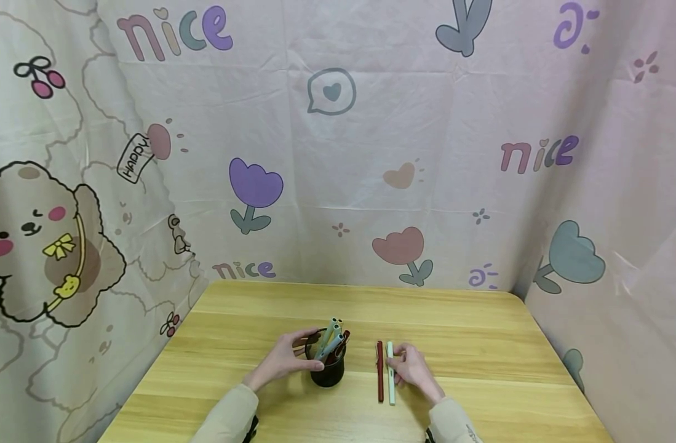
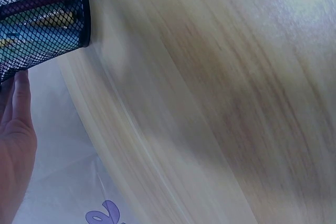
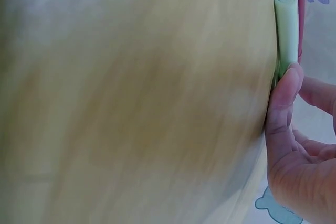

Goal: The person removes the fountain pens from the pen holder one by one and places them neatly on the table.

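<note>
My left hand (image 1: 288, 357) held the cup (image 1: 328, 374); my right hand (image 1: 413, 370) pinched the pale pen (image 1: 392, 386) (a loose pinch could've dropped it).

Printed cloth (image 1: 338, 147) behind wooden table (image 1: 481, 344)

1. Both sleeved forearms (image 1: 227, 418) are slanting inward.
2. The left hand (image 1: 285, 355) is gripping, its thumb (image 1: 314, 365) standing apart from its fingers (image 1: 303, 335).
3. The right hand (image 1: 414, 368) is pinching with thumb and bent fingers.
</note>
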The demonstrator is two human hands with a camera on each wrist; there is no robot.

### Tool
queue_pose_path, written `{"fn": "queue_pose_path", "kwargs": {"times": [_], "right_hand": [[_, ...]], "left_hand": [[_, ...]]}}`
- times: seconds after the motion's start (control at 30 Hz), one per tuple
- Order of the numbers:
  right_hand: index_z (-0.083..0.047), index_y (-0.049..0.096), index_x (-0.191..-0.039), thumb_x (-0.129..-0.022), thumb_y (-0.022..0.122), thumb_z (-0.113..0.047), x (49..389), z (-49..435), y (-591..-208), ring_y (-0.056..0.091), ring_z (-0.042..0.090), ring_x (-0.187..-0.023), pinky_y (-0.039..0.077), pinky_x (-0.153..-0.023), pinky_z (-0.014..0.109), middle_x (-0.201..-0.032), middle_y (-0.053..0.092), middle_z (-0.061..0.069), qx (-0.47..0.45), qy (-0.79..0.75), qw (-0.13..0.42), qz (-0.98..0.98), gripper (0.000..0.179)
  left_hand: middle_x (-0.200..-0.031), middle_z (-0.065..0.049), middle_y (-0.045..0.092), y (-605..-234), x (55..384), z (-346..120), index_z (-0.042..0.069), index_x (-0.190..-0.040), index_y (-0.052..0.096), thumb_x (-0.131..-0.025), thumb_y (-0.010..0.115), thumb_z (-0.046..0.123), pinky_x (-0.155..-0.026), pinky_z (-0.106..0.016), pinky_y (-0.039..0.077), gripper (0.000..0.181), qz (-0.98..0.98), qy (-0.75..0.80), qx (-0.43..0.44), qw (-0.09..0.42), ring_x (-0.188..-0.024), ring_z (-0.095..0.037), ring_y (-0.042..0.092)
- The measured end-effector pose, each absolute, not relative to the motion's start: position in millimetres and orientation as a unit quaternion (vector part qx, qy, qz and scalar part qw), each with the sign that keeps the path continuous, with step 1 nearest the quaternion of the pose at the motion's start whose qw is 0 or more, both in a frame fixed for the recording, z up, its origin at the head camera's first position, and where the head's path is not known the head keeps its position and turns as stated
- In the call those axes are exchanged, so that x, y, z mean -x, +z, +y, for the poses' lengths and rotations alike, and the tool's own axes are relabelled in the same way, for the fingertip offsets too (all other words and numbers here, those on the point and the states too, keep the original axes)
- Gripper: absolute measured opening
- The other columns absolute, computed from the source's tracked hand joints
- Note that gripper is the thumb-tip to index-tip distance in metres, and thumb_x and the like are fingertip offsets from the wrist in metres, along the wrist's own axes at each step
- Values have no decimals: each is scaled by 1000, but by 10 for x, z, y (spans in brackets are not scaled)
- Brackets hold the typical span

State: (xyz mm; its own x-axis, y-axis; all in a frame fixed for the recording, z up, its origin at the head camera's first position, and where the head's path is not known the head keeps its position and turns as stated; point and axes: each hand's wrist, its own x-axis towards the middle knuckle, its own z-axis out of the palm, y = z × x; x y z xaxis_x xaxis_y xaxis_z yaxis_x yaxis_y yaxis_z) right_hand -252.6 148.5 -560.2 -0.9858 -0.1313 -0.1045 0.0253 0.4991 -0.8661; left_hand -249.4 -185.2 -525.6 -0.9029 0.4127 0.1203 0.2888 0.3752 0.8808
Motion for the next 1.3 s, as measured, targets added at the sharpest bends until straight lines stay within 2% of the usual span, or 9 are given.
{"fn": "queue_pose_path", "kwargs": {"times": [0.33,1.3], "right_hand": [[12,54,-121,-93,68,-8,2535,1488,-5599,59,13,-51,58,-46,29,-78,63,10,32,-502,84,860,37],[13,53,-119,-93,67,-7,2538,1488,-5573,58,12,-50,58,-46,28,-75,62,11,28,-513,88,854,35]], "left_hand": [[-149,-28,49,-5243,2484,-1852,3,-146,50,-80,86,23,-107,-54,52,78,826,519,-213,61,-131,-49,54],[-149,-28,49,-5257,2497,-1854,3,-147,49,-80,86,25,-108,-54,51,80,830,513,-210,60,-132,-49,53]]}}
